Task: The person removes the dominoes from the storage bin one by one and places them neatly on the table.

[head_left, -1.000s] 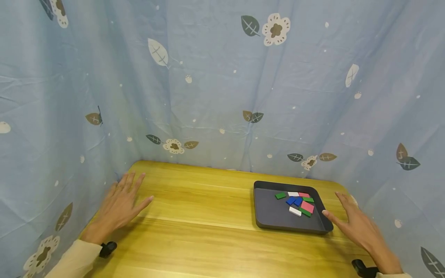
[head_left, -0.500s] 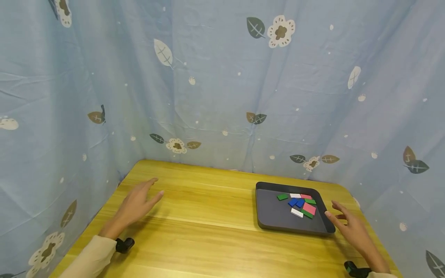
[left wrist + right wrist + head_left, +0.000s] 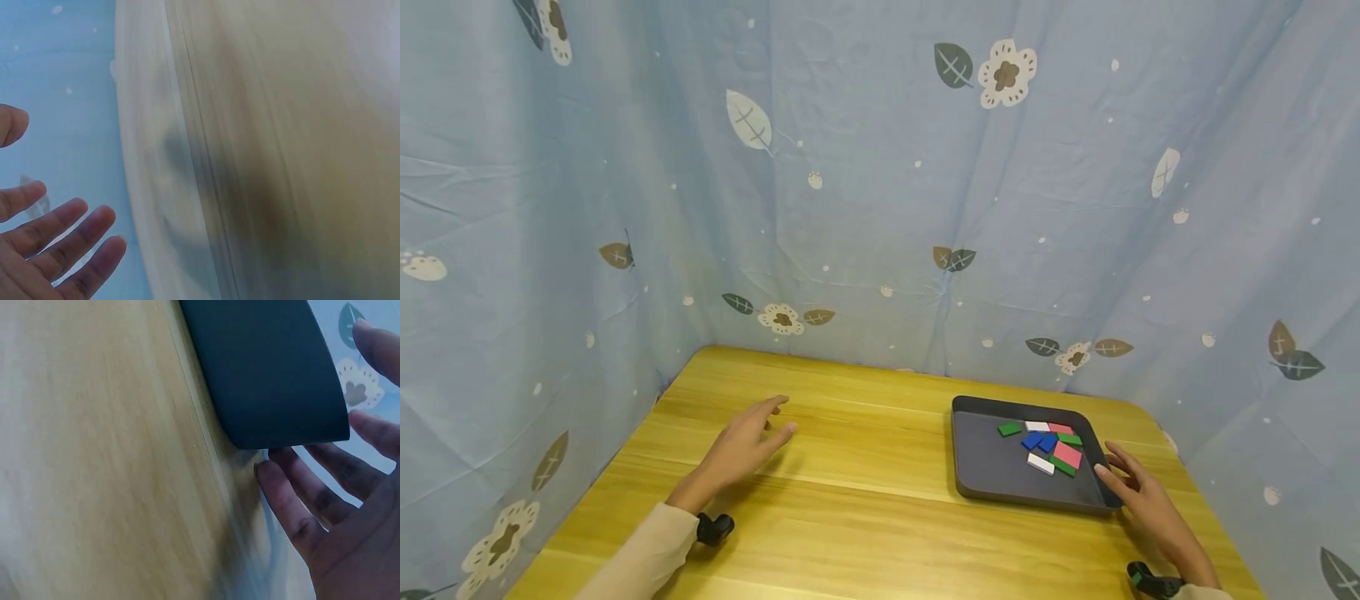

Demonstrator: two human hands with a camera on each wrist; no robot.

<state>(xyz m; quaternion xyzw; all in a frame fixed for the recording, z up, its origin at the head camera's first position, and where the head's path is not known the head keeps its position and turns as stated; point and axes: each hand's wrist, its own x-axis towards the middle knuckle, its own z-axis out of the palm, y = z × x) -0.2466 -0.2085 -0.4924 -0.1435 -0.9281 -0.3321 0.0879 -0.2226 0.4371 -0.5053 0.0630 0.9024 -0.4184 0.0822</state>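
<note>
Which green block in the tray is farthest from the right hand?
The leftmost green block in the dark tray. The other two green blocks each lie beside a pink block, closer to the right hand.

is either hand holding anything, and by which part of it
Nothing is held: the left hand is free, and the right hand is at one end of the tray without gripping it; whether they touch cannot be told.

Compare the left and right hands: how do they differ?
The left hand is over the table, away from the tray; the right hand is at the tray's right end. The left hand's sleeve shows at length, the right hand's only slightly. Both wear a black device at the wrist.
</note>
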